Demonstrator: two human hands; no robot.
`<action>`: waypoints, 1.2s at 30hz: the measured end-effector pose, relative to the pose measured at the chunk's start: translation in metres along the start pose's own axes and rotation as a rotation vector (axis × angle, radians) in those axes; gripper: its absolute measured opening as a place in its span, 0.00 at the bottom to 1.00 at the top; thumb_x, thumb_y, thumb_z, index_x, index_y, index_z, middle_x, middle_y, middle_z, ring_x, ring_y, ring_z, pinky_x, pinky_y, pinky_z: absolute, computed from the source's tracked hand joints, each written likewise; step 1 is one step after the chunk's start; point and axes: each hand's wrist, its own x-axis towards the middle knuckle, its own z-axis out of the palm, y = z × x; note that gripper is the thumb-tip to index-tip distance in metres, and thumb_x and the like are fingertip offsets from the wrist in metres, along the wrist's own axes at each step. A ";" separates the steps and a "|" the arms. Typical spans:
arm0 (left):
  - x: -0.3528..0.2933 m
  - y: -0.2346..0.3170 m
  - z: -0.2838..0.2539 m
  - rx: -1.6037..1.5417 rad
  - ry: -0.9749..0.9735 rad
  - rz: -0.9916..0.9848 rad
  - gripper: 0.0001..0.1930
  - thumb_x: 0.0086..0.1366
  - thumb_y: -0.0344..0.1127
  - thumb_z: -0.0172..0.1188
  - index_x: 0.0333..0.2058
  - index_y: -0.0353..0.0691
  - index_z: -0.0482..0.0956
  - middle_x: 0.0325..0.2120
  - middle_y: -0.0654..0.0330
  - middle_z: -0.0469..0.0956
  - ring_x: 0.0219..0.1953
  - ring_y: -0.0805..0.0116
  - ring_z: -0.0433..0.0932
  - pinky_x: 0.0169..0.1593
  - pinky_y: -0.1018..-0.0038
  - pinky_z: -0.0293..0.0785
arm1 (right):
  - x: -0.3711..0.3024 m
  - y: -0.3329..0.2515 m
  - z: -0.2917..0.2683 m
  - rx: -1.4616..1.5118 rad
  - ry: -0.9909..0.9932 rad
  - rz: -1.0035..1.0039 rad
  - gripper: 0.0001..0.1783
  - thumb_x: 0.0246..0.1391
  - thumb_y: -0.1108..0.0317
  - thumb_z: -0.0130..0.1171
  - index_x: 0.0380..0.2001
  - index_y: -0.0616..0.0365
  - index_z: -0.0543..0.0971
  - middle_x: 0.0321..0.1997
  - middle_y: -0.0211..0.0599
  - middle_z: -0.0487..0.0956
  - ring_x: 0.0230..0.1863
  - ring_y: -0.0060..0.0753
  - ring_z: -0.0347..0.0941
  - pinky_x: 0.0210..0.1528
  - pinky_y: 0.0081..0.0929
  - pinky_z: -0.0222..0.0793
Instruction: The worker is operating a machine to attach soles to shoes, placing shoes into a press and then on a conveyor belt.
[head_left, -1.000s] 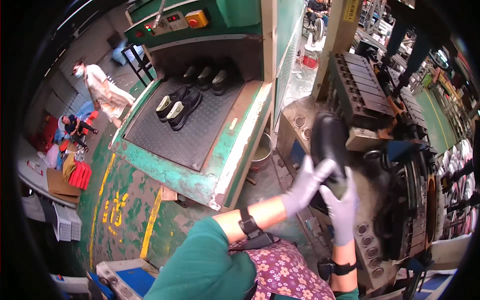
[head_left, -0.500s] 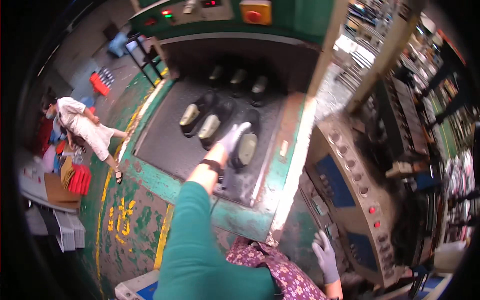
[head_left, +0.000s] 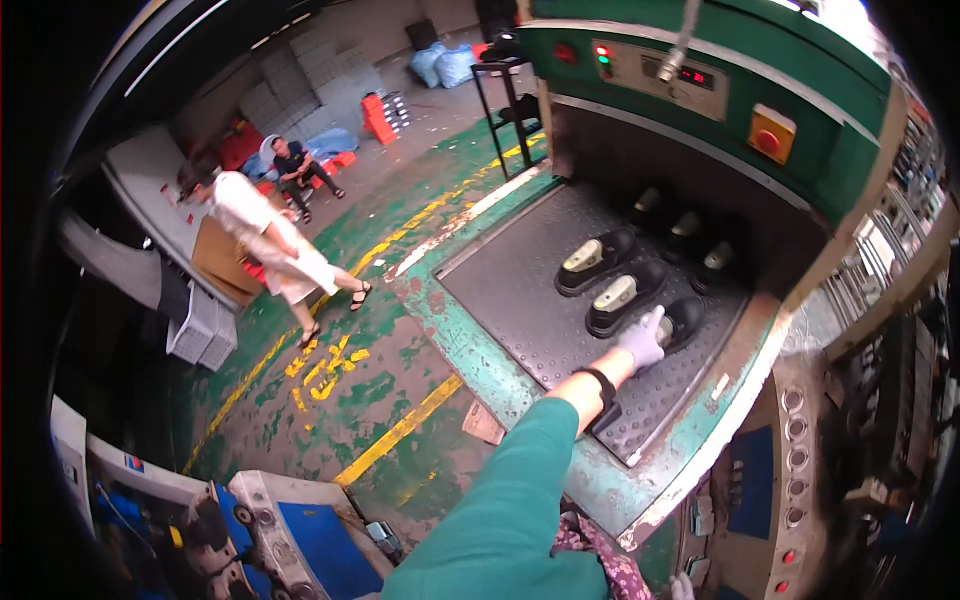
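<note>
My left hand [head_left: 643,342], in a pale glove, reaches into the machine's opening. Its fingers are on the near end of a black shoe [head_left: 684,318], the rightmost of the front row, partly covering the pale piece in its opening. Beside it stand another black shoe [head_left: 627,298] and, farther left, a third black shoe [head_left: 596,260], each with a pale green shoe last inside. Three more shoes [head_left: 686,232] stand behind in shadow. All rest on the dark studded plate [head_left: 520,290]. Only the gloved fingertips of my right hand [head_left: 682,587] show at the lower edge, apart and holding nothing visible.
A green machine housing [head_left: 840,100] with a red button [head_left: 767,140] overhangs the plate. The plate has a worn green rim [head_left: 480,370]. A control panel [head_left: 795,450] stands at right, another machine [head_left: 320,550] at lower left. One person [head_left: 250,220] walks at left; another [head_left: 300,170] sits behind.
The view has swung left. The shoe at my left hand now stands closer to the front row, with the hand at its near end. My right hand has mostly left the view. The walking person has moved.
</note>
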 end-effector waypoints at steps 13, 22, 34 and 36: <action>-0.138 0.235 0.048 -0.181 -0.232 0.993 0.19 0.70 0.33 0.54 0.56 0.30 0.74 0.49 0.48 0.77 0.50 0.53 0.74 0.55 0.66 0.72 | -0.171 0.157 0.081 0.265 0.901 0.423 0.25 0.62 0.53 0.60 0.54 0.60 0.78 0.53 0.48 0.82 0.55 0.48 0.78 0.58 0.37 0.72; -0.462 0.330 0.305 0.057 -1.867 1.569 0.13 0.73 0.32 0.52 0.50 0.33 0.80 0.46 0.55 0.81 0.48 0.64 0.79 0.54 0.70 0.74 | -0.327 0.189 0.280 0.837 2.087 1.055 0.12 0.58 0.61 0.58 0.36 0.54 0.86 0.38 0.44 0.86 0.41 0.45 0.82 0.45 0.38 0.76; -1.000 0.304 0.549 -0.678 -1.956 2.613 0.21 0.73 0.42 0.54 0.55 0.30 0.77 0.50 0.48 0.80 0.50 0.57 0.77 0.55 0.66 0.75 | -0.408 0.269 0.408 0.693 2.083 2.133 0.37 0.63 0.48 0.50 0.68 0.61 0.64 0.73 0.50 0.62 0.73 0.51 0.57 0.74 0.45 0.50; -1.073 0.294 0.529 -0.374 -1.806 2.480 0.21 0.73 0.41 0.54 0.55 0.30 0.77 0.50 0.48 0.79 0.50 0.57 0.77 0.55 0.66 0.75 | -0.399 0.282 0.420 0.686 2.103 2.203 0.37 0.63 0.49 0.50 0.68 0.62 0.63 0.73 0.49 0.62 0.73 0.50 0.57 0.75 0.46 0.48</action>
